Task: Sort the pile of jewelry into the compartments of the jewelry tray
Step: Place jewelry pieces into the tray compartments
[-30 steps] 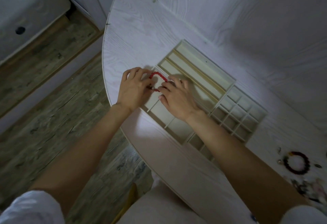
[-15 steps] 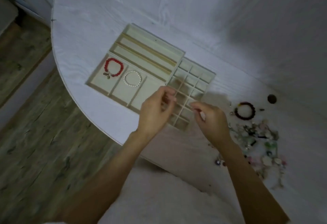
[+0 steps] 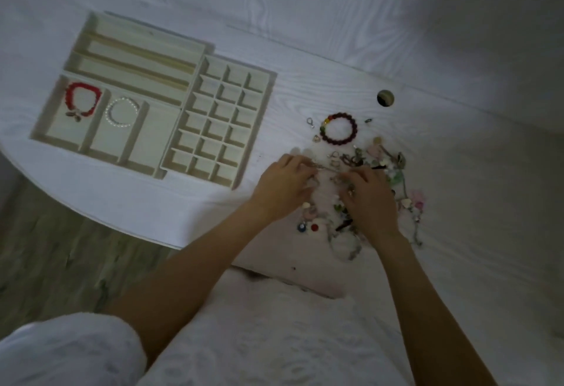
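The beige jewelry tray [image 3: 136, 45] lies on the left of the white table. A red bead bracelet [image 3: 82, 102] is in its leftmost front compartment, and a pearl bracelet [image 3: 122, 112] in the one beside it. The grid of small cells [image 3: 232, 125] holds nothing. To the right is the mixed jewelry pile [image 3: 393, 169], with a dark red bead bracelet [image 3: 338, 128] just behind it. My left hand [image 3: 285, 186] and right hand [image 3: 370, 198] are at the pile's near left side. Between their fingertips they pinch a thin silvery chain [image 3: 325, 168].
A round cable hole [image 3: 385, 98] is in the table behind the pile. The table's curved front edge [image 3: 134, 233] runs below the tray, with wood floor beyond it. Small loose pieces [image 3: 308, 227] lie near that edge. White cloth covers my lap.
Both hands left the red bracelet in the tray's left compartment and moved right, across the small cells, to the pile. My view swung right with them.
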Demonstrator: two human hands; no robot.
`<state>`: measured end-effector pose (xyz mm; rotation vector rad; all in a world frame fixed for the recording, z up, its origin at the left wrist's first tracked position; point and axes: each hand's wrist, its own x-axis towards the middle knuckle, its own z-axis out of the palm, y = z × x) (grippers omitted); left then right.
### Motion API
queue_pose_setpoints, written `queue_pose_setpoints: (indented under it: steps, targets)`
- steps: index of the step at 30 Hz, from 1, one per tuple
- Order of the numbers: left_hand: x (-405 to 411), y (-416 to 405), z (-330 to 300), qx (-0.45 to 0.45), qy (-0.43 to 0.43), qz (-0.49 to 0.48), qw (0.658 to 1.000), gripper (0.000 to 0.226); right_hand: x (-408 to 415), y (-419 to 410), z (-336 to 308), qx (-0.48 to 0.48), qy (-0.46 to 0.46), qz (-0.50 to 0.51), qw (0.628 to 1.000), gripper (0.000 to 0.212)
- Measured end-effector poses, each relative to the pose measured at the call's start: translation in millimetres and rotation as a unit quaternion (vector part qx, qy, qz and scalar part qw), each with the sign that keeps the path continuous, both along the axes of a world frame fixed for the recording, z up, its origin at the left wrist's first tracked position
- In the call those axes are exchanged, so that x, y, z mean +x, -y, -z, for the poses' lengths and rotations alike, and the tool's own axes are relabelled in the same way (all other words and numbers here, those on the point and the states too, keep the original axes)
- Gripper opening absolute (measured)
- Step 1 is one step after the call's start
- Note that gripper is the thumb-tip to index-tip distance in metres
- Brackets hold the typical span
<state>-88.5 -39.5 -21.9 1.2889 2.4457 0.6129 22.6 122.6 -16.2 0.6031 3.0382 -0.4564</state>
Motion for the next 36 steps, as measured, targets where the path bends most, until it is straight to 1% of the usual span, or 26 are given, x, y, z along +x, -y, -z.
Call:
queue_pose_setpoints:
  steps: [2,5,7,8,10,12,13,15,17,20,23,25,27,29,31,33,36]
  targets:
    - [5,4,3,-0.02,-0.011,-0.012,1.0,0.04,-7,-3,-2,-0.018,-0.037,-0.002,0.999,0.018]
    - [9,6,4,-0.03,-0.025,-0.024,0.999,0.045,-30,-6,-4,-0.034,-0.105,-0.039,0.993,0.016]
    - [10,5,4,-0.035,-0.031,-0.032,0.998,0.044,-51,-6,-5,-0.025,-0.119,-0.059,0.991,0.017]
    - [10,5,4,-0.036,-0.023,-0.039,0.998,0.045,-62,-6,-4,-0.018,-0.112,-0.07,0.991,0.019]
    - [11,4,2,-0.029,0.023,-0.06,0.998,0.047,-76,-7,-2,0.006,-0.085,-0.104,0.991,0.021]
    - [9,2,-2,-0.008,0.078,-0.093,0.993,0.049,-85,-8,-2,0.019,-0.033,-0.13,0.991,0.017]
    - [8,1,-5,0.001,0.107,-0.113,0.988,0.048,-88,-8,-3,0.021,0.004,-0.139,0.99,0.014]
    - [3,0,-8,0.021,0.144,-0.153,0.977,0.036,-95,-10,-2,0.038,0.06,-0.154,0.986,0.008]
    - [-3,1,-11,0.048,0.158,-0.171,0.971,0.025,-100,-10,-3,0.06,0.069,-0.177,0.98,0.005]
    - [-10,8,-15,0.077,0.157,-0.169,0.97,0.02,-106,-9,-3,0.065,0.042,-0.216,0.973,0.018]
    - [-19,27,-25,0.112,0.101,-0.207,0.967,0.02,-109,-9,-1,0.035,0.022,-0.238,0.97,0.011]
    - [-32,46,-30,0.115,0.029,-0.252,0.96,0.021,-112,-9,-3,0.0,0.005,-0.214,0.977,0.007]
    - [-54,74,-29,0.085,-0.053,-0.301,0.948,0.023,-121,-1,-12,-0.093,-0.024,-0.187,0.978,0.01]
    - [-77,100,-25,0.045,-0.1,-0.348,0.931,0.027,-138,9,-24,-0.187,-0.06,-0.16,0.967,0.01]
    - [-97,118,-21,0.023,-0.106,-0.379,0.919,0.029,-167,23,-32,-0.243,-0.069,-0.149,0.956,0.014]
    - [-108,123,-21,0.017,-0.084,-0.396,0.914,0.029,-197,35,-36,-0.278,-0.059,-0.145,0.948,0.016]
    - [-116,126,-19,0.031,-0.058,-0.401,0.914,0.025,-242,56,-32,-0.283,-0.07,-0.157,0.944,0.007]
